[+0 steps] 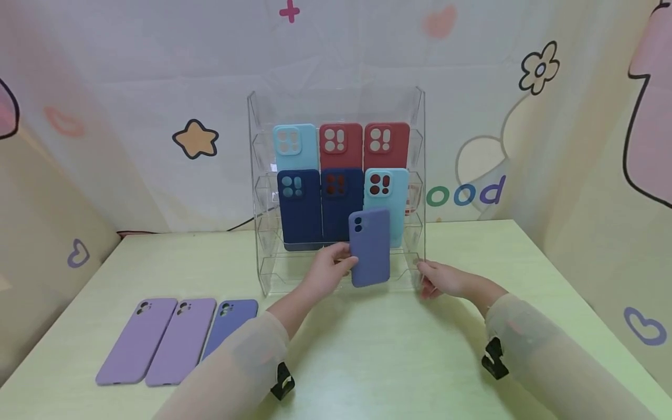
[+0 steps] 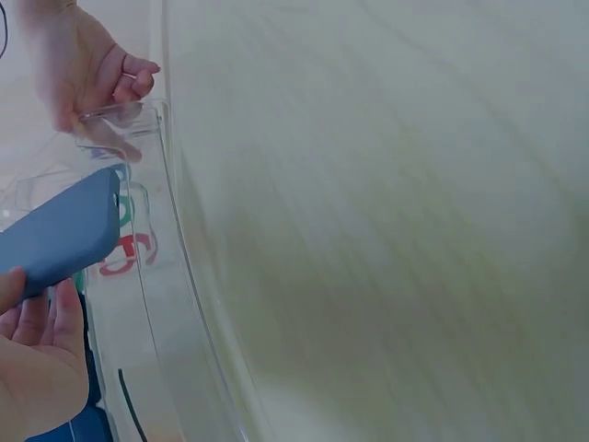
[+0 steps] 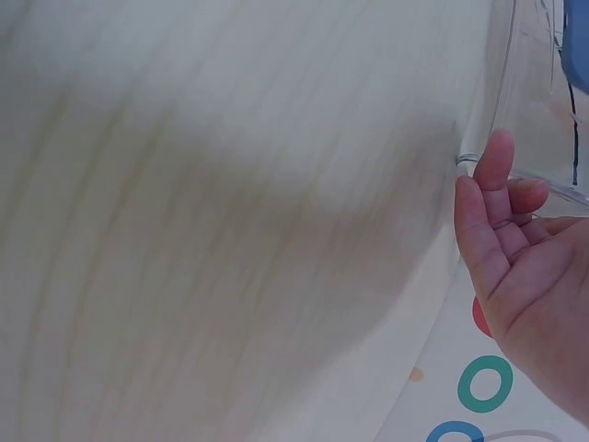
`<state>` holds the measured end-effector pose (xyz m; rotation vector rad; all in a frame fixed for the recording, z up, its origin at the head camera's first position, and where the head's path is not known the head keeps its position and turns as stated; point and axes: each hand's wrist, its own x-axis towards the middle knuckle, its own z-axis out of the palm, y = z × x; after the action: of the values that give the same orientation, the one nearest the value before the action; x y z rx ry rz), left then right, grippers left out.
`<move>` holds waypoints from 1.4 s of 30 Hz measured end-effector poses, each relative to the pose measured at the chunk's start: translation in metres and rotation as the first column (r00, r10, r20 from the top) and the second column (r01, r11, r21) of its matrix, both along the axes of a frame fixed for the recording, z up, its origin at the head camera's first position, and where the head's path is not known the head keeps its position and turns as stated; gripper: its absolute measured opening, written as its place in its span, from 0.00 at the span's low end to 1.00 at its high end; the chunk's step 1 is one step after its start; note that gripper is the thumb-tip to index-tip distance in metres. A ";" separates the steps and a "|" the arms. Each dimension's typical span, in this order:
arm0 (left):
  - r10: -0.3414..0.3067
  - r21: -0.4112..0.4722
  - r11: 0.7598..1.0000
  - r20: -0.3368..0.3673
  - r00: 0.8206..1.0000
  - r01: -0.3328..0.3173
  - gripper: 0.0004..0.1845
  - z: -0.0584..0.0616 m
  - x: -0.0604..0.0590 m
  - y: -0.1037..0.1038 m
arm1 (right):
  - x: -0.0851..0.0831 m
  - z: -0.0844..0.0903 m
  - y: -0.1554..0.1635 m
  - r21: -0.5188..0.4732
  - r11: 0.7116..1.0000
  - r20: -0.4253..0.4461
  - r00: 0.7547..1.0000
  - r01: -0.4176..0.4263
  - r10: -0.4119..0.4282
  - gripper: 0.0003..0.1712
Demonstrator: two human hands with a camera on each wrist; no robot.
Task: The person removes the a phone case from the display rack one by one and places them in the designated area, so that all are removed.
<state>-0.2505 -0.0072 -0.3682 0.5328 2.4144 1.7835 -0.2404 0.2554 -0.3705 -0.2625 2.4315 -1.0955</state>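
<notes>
Cartoon-printed cloth (image 1: 346, 52) hangs behind the pale table (image 1: 378, 356).

smooth matt plastic-looking blue-violet phone case (image 1: 370, 251), glossy clear plastic tiered display rack (image 1: 294, 268), smooth wood-look tabletop (image 1: 378, 344) with streaked grain, lightly creased cloth backdrop (image 1: 341, 64)

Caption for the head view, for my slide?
Left hand holding a blue-violet rectangular phone case before a transparent plastic tiered rack, right hand at its lower side.

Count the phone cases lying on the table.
3 on the table, at left: a lilac case outermost, a second lilac case beside it, then a blue case partly behind the left sleeve, which could hide more.
</notes>
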 end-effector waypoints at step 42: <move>-0.012 -0.062 0.998 0.318 0.948 0.033 0.16 -0.002 0.059 -0.092 | 0.002 0.001 -0.001 0.018 1.000 0.004 1.000 0.003 -0.003 0.21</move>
<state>-0.1911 -0.0991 -0.3697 0.2409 2.2263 1.6276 -0.2387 0.2546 -0.3699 -0.2503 2.4378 -1.0733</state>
